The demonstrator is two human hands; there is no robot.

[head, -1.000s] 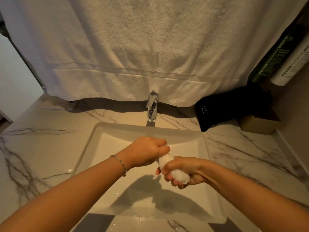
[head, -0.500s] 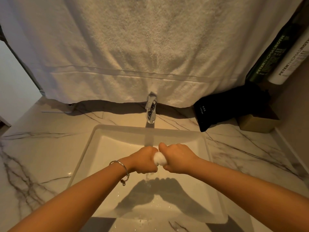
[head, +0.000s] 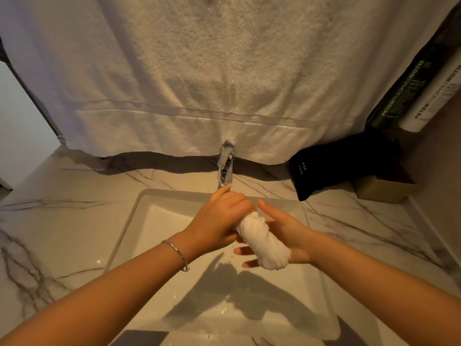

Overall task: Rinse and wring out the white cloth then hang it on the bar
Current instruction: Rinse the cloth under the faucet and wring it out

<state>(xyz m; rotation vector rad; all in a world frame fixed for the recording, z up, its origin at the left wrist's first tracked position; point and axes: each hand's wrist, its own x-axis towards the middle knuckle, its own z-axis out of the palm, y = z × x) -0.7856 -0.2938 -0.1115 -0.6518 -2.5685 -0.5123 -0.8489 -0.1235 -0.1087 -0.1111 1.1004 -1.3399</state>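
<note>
Two hands hold the twisted white cloth (head: pixel 264 243) over the sink (head: pixel 174 194): left hand (head: pixel 219 221) grips its top end, right hand (head: pixel 289 232) curls fingers under the lower end, thumb lifted. Better: clamp thumb, twist opposite ways, stay low

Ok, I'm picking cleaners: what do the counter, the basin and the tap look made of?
Counter: polished marble or a lookalike, white with dark veins. Basin: glossy white ceramic, probably; smooth, with highlights. Tap: chromed metal, mirror-bright.

worn: thin silver bangle (head: pixel 174 249) on left wrist | small bead (head: pixel 185 269) at its end | forearms bare
</note>
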